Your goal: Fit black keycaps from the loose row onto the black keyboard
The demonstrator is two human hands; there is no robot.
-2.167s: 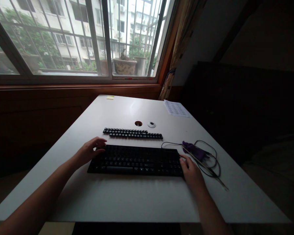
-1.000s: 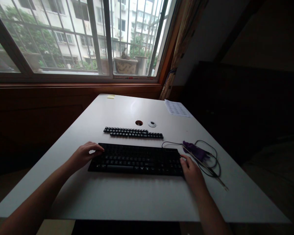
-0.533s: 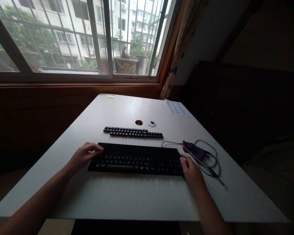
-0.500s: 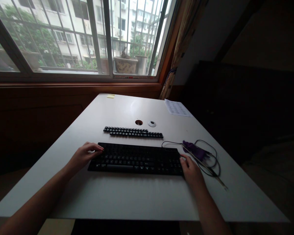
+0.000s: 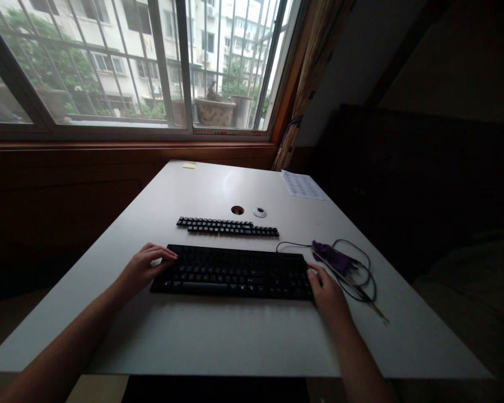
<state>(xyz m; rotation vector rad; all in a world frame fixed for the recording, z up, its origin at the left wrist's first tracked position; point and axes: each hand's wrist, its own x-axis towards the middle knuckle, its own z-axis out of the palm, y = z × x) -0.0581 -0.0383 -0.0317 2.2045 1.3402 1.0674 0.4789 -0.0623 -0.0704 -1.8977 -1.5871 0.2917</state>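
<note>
A black keyboard point(image 5: 231, 274) lies flat across the white table in front of me. Its lower rows carry keycaps, while the upper part looks dark and bare of them. At its left end, my left hand point(image 5: 147, 266) is closed on the edge, thumb and fingers at the upper corner. My right hand point(image 5: 327, 288) grips the opposite end, with fingers along the right edge. Behind the keyboard, loose black keycaps point(image 5: 227, 226) are lined up in two staggered rows. The undersides of the keyboard's ends are hidden.
To the right lie a purple cloth point(image 5: 338, 260), a looped black cable point(image 5: 373, 274) and a thin stick-like brush point(image 5: 376, 310). Farther back are a round cable hole point(image 5: 237, 210), its white cover point(image 5: 260, 212), printed paper point(image 5: 304, 186) and a yellow note point(image 5: 189, 165) on the table point(image 5: 235, 341).
</note>
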